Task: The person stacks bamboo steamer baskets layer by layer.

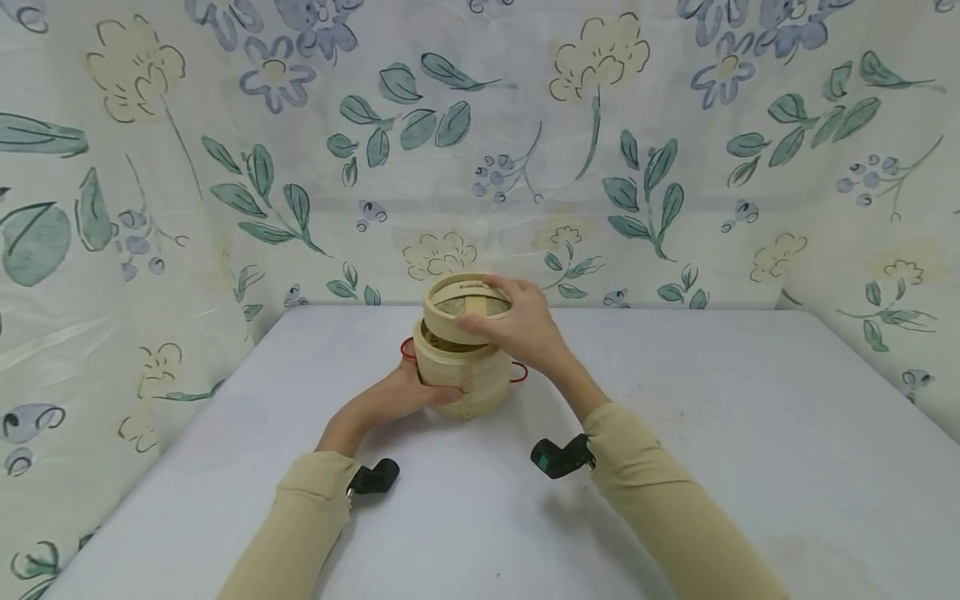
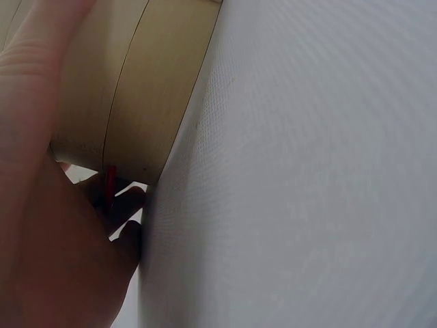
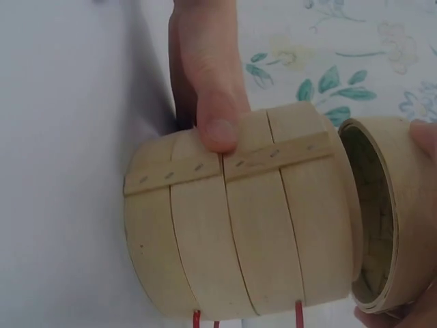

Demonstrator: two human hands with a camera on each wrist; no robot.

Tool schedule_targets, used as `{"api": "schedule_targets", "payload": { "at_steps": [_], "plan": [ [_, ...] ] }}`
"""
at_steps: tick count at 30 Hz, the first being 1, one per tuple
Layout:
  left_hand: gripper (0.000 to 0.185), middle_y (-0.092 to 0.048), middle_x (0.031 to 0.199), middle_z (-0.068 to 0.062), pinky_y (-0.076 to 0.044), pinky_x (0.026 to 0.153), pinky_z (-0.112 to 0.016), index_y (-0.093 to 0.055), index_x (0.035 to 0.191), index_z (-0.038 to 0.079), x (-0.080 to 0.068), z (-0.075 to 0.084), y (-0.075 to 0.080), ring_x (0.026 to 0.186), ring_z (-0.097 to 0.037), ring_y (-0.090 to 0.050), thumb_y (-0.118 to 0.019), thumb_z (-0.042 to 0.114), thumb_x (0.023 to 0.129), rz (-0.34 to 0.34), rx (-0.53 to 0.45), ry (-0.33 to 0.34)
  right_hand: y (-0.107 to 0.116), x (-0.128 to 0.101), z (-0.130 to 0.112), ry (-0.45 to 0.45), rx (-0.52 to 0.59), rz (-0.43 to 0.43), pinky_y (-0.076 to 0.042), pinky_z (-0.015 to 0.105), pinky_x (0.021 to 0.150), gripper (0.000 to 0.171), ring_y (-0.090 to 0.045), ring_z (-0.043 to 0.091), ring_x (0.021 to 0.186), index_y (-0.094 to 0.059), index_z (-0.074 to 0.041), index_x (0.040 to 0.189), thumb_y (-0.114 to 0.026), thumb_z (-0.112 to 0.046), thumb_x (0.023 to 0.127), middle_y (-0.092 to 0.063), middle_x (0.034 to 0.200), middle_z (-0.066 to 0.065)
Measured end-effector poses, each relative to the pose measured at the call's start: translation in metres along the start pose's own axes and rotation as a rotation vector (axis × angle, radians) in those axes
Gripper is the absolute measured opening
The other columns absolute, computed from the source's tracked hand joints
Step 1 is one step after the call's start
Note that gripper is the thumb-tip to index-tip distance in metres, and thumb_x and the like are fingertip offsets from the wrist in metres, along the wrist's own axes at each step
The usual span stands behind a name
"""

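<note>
A round bamboo steamer [image 1: 480,379] stands on the white table, with red cord loops at its sides. My left hand [image 1: 401,393] grips its left side, thumb across the front and the other fingers around the back. Its bamboo lid [image 1: 448,330], with a woven top, is in my right hand [image 1: 528,329], thumb at the near rim and fingers at the far rim. The lid is tilted over the steamer's mouth, leaving a dark gap at the left. The right wrist view shows the lid's woven underside [image 3: 374,212] beside the stacked steamer wall [image 3: 205,232].
The white table [image 1: 712,400] extends around the steamer on all sides. Behind it hangs a floral-patterned sheet [image 1: 525,225], which also covers the left and right sides. A black camera [image 1: 561,457] is strapped at the right wrist and another [image 1: 377,477] at the left.
</note>
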State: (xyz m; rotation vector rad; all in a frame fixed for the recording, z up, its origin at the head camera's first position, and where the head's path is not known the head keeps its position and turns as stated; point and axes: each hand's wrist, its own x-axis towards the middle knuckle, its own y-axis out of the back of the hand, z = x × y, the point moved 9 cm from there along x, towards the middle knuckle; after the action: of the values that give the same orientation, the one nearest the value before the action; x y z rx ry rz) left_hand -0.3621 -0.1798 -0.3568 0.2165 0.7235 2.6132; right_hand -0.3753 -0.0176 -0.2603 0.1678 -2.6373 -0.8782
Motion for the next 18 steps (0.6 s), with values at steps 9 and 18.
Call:
{"api": "schedule_targets", "payload": {
  "at_steps": [9, 18],
  "plan": [
    [0.079, -0.048, 0.143, -0.004, -0.027, 0.116, -0.050, -0.027, 0.146, 0.022, 0.000, 0.002, -0.002, 0.135, -0.024, -0.042, -0.078, 0.027, 0.085, -0.015, -0.008, -0.015, -0.016, -0.005, -0.007, 0.036, -0.048, -0.007, -0.043, 0.055, 0.100, 0.078, -0.042, 0.031, 0.125, -0.051, -0.022, 0.143, -0.077, -0.054, 0.077, -0.043, 0.141, 0.016],
    [0.086, -0.046, 0.146, -0.004, -0.028, 0.116, -0.051, -0.022, 0.150, 0.024, 0.000, 0.001, -0.002, 0.136, -0.024, -0.042, -0.078, 0.029, 0.086, -0.015, 0.012, -0.002, -0.023, -0.010, -0.007, 0.073, -0.099, -0.011, -0.045, 0.056, 0.096, 0.082, -0.040, 0.032, 0.129, -0.046, -0.021, 0.146, -0.076, -0.054, 0.078, -0.037, 0.148, 0.017]
  ]
}}
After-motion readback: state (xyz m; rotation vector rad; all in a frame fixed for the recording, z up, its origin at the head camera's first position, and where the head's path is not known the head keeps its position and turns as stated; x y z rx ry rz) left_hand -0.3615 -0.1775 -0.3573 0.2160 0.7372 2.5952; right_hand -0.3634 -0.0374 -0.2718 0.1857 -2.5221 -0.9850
